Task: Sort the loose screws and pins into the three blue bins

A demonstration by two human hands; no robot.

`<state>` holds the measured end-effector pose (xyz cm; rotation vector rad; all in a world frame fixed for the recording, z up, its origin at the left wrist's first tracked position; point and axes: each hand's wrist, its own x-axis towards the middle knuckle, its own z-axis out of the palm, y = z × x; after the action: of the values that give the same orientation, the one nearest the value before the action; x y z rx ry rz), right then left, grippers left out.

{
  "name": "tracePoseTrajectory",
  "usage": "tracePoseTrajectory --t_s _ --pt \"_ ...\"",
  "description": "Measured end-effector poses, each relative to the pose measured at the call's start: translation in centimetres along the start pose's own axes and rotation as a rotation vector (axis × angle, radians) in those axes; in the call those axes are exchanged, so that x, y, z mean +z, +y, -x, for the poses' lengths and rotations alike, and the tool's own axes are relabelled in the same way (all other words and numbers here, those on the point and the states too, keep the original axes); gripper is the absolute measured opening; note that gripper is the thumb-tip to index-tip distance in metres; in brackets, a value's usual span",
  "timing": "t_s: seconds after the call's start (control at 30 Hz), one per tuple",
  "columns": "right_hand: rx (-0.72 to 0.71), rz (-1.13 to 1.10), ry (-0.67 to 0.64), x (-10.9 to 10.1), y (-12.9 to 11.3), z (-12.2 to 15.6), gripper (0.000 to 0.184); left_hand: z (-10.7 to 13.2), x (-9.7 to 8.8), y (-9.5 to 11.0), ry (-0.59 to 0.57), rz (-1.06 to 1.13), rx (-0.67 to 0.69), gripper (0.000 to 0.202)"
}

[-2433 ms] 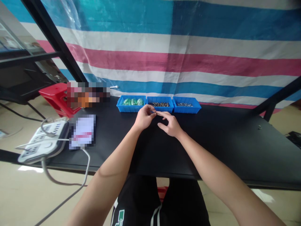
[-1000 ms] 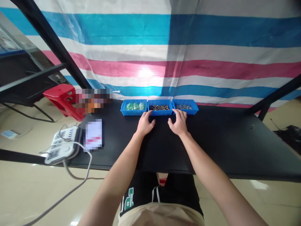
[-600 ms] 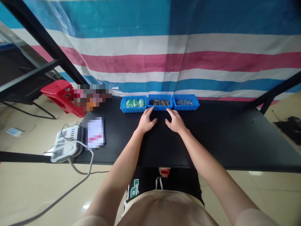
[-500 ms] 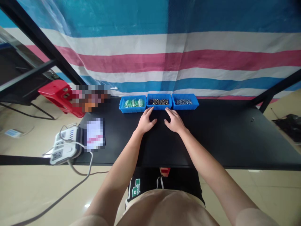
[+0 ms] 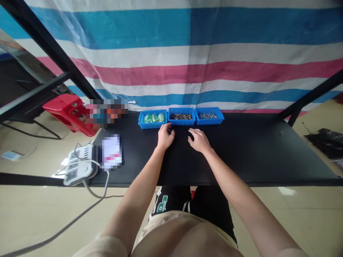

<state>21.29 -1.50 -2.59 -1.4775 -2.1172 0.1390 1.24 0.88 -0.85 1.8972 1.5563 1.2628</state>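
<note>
Over the black table, my left hand is just in front of the bins, its fingers bent and its thumb apart, holding nothing that I can see. To its right, my right hand is also open, palm down, with loosely curved fingers and nothing visible in it. Three blue bins stand in a row beyond them. The left bin has green and clear small pieces in it, the middle bin brass-and-dark metal parts, and the right bin silvery screw-like parts.
A white power strip with grey cables sits at the table's left edge, beside a blurred-out sheet. A red stool stands beyond that end. One tiny metal piece lies far right. Striped sheeting hangs behind the bins.
Both hands have drawn their fingers in slightly, and my right hand sits a little farther back from the bins. The whole view has shifted slightly.
</note>
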Motion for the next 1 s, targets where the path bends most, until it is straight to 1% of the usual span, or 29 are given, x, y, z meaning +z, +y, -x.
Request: tracePoseTrajectory --t_s 0.07,0.13,0.2,0.27,0.37,0.43,0.5,0.6,0.8,0.9,1.0 --pt "0.004 -0.006 0.018 -0.1 -0.1 0.3 0.036 0.1 -0.1 -0.1 0.03 0.004 -0.026 0.034" --pt "0.001 -0.019 0.035 -0.1 0.0 0.5 0.035 0.3 -0.3 -0.2 0.018 0.043 -0.066 0.038" --pt "-0.011 -0.038 0.051 0.0 0.1 0.6 0.034 0.6 -0.5 -0.4 -0.004 0.104 -0.109 0.049" --pt "-0.022 -0.059 0.066 0.1 0.3 0.6 0.033 0.8 -0.7 -0.6 0.006 0.152 -0.132 0.064" --pt "-0.026 -0.086 0.083 0.2 0.6 0.6 0.032 1.1 -1.0 -1.0 0.119 0.137 -0.157 0.081" --pt "-0.027 -0.104 0.09 0.2 0.8 0.6 0.031 1.1 -1.3 -1.2 0.197 0.09 -0.187 0.085" --pt "-0.024 -0.128 0.092 0.1 0.8 0.6 0.03 1.0 -1.5 -1.3 0.225 0.041 -0.207 0.085" --pt "-0.005 -0.158 0.097 -0.1 0.7 0.6 0.028 0.8 -1.7 -1.5 0.197 -0.028 -0.2 0.082" --pt "-0.031 -0.088 0.105 0.1 0.3 0.4 0.025 0.5 -1.6 -1.6 0.199 -0.056 -0.232 0.075" --pt "-0.029 -0.098 0.107 0.3 0.3 0.4 0.024 0.2 -1.8 -1.3 0.176 -0.145 -0.266 0.067" --pt "-0.026 -0.131 0.109 0.4 0.5 0.4 0.024 -0.1 -2.4 -1.0 0.174 -0.267 -0.29 0.053"
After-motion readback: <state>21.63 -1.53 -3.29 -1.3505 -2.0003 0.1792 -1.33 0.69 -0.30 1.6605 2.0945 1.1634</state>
